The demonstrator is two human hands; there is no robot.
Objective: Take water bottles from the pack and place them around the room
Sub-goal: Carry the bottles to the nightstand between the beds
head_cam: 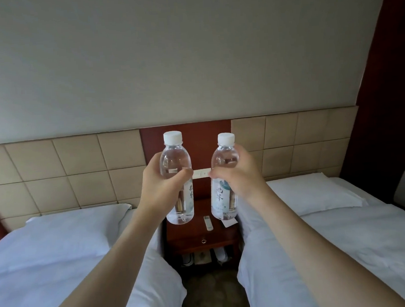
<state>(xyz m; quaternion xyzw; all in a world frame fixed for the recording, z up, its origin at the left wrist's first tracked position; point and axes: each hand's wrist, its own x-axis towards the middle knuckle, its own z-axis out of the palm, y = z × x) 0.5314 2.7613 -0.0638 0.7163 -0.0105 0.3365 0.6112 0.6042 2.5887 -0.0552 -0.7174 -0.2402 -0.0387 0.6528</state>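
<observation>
I hold two clear water bottles with white caps upright in front of me. My left hand point(159, 182) grips the left bottle point(175, 160) around its middle. My right hand point(240, 174) grips the right bottle point(223, 156) the same way. Both bottles hang in the air above a dark red wooden nightstand point(202, 235) that stands between two beds. The pack of bottles is out of view.
A white remote point(208, 223) and a slip of paper point(230, 223) lie on the nightstand top. White-sheeted beds flank it, left bed point(60, 259) and right bed point(346, 239). A tan padded headboard point(66, 172) and a wall switch panel point(201, 173) run behind. Slippers point(220, 254) sit under the nightstand.
</observation>
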